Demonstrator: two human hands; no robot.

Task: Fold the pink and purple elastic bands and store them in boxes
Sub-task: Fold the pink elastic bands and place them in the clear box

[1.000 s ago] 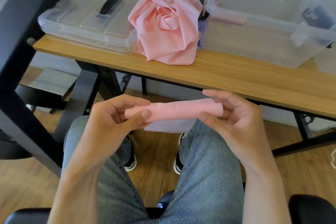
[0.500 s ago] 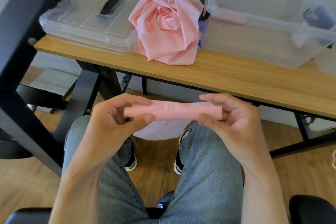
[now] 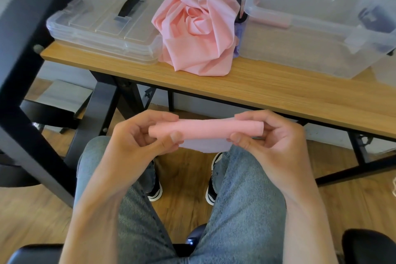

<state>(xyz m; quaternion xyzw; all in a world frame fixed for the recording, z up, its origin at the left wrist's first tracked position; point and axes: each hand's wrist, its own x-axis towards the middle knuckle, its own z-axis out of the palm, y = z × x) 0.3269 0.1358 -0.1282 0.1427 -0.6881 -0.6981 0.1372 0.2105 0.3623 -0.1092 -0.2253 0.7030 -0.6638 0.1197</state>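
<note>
At mid-frame, above the person's lap, both hands grasp a rolled pink band (image 3: 205,128) by its ends: the left hand (image 3: 137,135) curls thumb and fingers round the left end, the right hand (image 3: 267,135) pinches the right end. A pale loose flap hangs below the roll, its lower edge partly hidden by the thumbs. The roll is smooth, tight and level. On the tabletop (image 3: 278,92) higher up, a crumpled pink pile (image 3: 197,32) lies between a clear lid (image 3: 102,25) and an open clear box (image 3: 310,34); something purple behind the pile is mostly hidden.
</note>
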